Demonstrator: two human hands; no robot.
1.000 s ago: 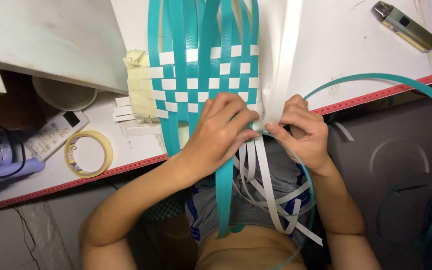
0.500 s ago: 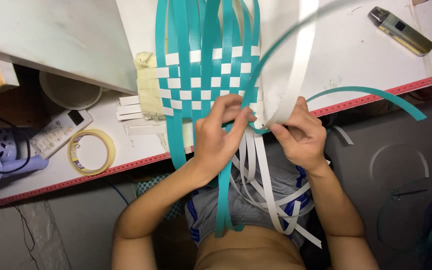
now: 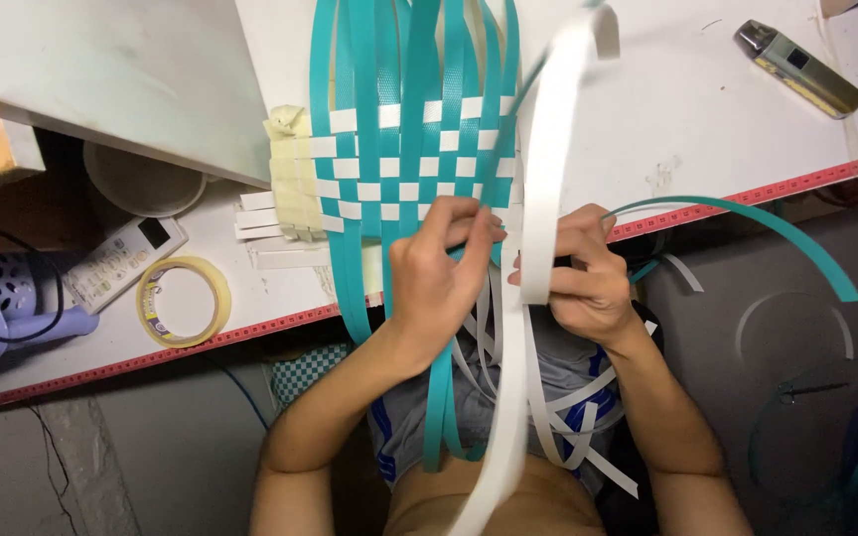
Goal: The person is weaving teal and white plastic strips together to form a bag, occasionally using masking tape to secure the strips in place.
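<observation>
the white table [image 3: 707, 119] with a red ruled near edge carries a woven mat [image 3: 414, 169] of teal and white strips at its middle, its loose ends hanging over the near edge. a long white strip [image 3: 543, 189] rises blurred from the mat's right side and bends toward the camera. the left hand [image 3: 439, 273] presses on the mat's near edge, fingers curled, grip closed over the teal strips. the right hand [image 3: 588, 278], just right of it, pinches the white strip in a closed grip. a tape roll [image 3: 183, 301] and remote [image 3: 121, 263] lie far left; a small olive device [image 3: 798, 67] lies far right.
</observation>
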